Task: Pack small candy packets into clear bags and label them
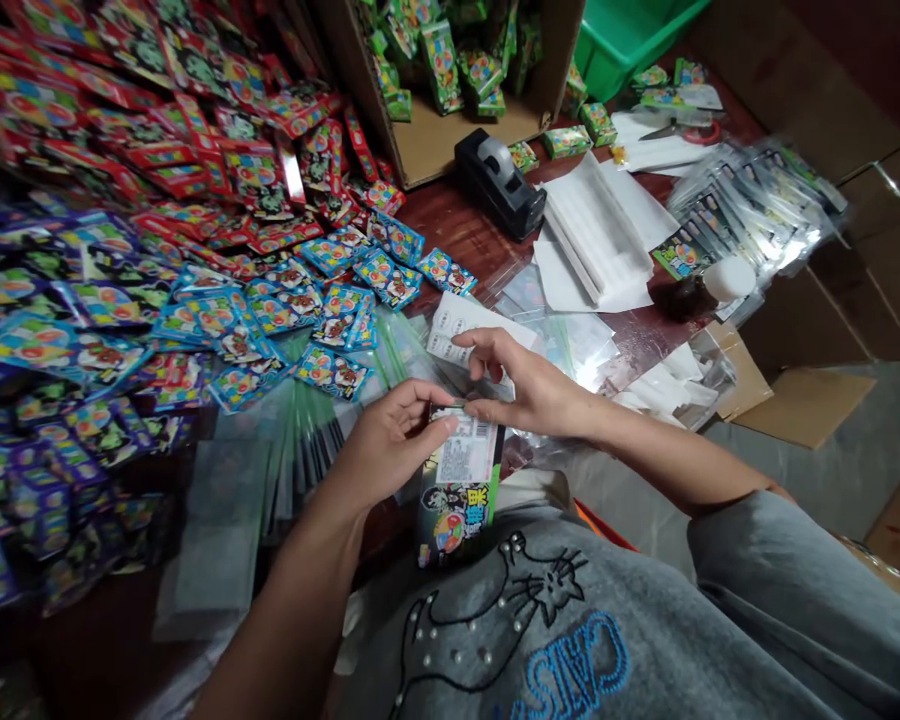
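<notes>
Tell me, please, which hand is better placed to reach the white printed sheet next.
Probably the right hand: its raised fingers are right by the white printed sheet, while the left hand is holding the colourful packet.

A black tape dispenser (499,185) with a clear roll stands on the dark red bench (436,215), between an open cardboard box (435,150) and a stack of white paper (604,235). Behind, a green plastic bin (634,42) sits at the far edge of the view, to the right of the box. Scissors (701,133) with red handles lie near more white paper, beyond the stack. A dark bottle (684,297) with a white cap (732,278) is tilted to the right. Past the bench, a flat piece of brown cardboard (804,405) shows above the grey floor (787,465).
</notes>
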### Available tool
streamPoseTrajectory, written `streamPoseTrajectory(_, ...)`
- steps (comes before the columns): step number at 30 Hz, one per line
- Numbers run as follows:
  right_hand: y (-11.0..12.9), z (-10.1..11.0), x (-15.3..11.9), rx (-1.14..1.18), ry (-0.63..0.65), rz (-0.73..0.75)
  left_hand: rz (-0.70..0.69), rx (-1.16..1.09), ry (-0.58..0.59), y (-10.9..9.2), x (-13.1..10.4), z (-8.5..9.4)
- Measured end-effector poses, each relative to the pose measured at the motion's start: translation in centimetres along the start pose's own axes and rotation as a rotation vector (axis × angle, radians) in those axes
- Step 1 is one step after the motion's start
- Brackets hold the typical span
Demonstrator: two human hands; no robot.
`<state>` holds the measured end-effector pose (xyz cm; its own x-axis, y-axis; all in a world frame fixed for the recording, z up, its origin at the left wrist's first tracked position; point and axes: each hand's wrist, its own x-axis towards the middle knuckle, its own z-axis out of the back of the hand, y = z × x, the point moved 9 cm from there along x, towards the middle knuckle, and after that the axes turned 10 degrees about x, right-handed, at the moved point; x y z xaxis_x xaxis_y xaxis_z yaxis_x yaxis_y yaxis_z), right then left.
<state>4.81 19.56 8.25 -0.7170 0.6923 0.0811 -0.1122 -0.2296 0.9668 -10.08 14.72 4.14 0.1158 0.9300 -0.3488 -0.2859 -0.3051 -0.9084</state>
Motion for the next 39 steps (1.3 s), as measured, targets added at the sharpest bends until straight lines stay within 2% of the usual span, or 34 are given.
streamPoseTrajectory(2, 1.5, -0.8, -0.7, -0.213, -0.022, 0.082, 0.001, -0.027, -0.02, 0.3, -0.7, 0.2)
streamPoseTrajectory(4, 2.0, -2.1, -1.1, -0.334, -0.004, 0.084, 0.002, -0.046, -0.038, 0.8, -1.4, 0.3)
streamPoseTrajectory(7, 2.0, -3.9, -1.2, -0.358, 0.021, 0.064, 0.007, -0.05, -0.079, 1.7, -2.6, 0.9)
streamPoseTrajectory(9, 2.2, -4.9, -1.0, -0.312, 0.042, 0.096, 0.002, -0.054, -0.151, 2.3, -3.8, 2.6)
streamPoseTrajectory(11, 2.5, -5.0, -0.9, -0.233, 0.008, 0.136, -0.003, -0.075, -0.333, 3.0, -5.8, 6.0)
streamPoseTrajectory(14, 1.5, -3.9, -1.1, -0.025, -0.188, 0.12, -0.032, -0.198, -0.786, 4.1, -11.1, 12.3)
streamPoseTrajectory(15, 0.7, -4.1, -1.2, 0.062, -0.229, 0.091, -0.05, -0.245, -0.91, 4.5, -12.9, 13.4)
streamPoseTrajectory(17, -1.1, -5.5, -1.0, 0.228, -0.239, 0.018, -0.067, -0.293, -1.03, 5.3, -15.5, 13.7)
streamPoseTrajectory(20, -2.9, -7.6, -0.4, 0.374, -0.286, -0.051, -0.026, -0.285, -1.042, 7.4, -17.5, 10.8)
streamPoseTrajectory(23, -2.9, -7.6, 0.2, 0.401, -0.376, -0.047, -0.001, -0.192, -0.992, 9.4, -18.7, 7.7)
streamPoseTrajectory(24, -2.6, -7.6, 0.5, 0.406, -0.351, -0.038, -0.012, -0.129, -0.929, 9.6, -18.6, 6.8)
streamPoseTrajectory(27, -1.2, -8.5, 1.2, 0.418, -0.148, 0.007, -0.061, -0.045, -0.71, 9.3, -17.1, 4.6)
streamPoseTrajectory(29, -0.6, -8.9, 1.0, 0.377, -0.083, 0.04, -0.073, -0.093, -0.639, 8.8, -16.0, 4.0)
streamPoseTrajectory(33, -1.5, -9.0, -0.2, 0.329, -0.154, 0.002, -0.047, -0.149, -0.476, 8.1, -13.9, 3.0)
streamPoseTrajectory(35, -2.2, -9.7, -0.8, 0.38, -0.133, -0.026, -0.029, -0.16, -0.403, 8.3, -13.5, 2.7)
streamPoseTrajectory(37, -2.6, -10.5, -1.3, 0.447, -0.083, -0.027, -0.015, -0.148, -0.379, 8.5, -13.4, 3.0)
streamPoseTrajectory(39, -2.6, -11.1, -1.6, 0.5, -0.047, -0.029, -0.02, -0.099, -0.432, 8.3, -13.5, 3.9)
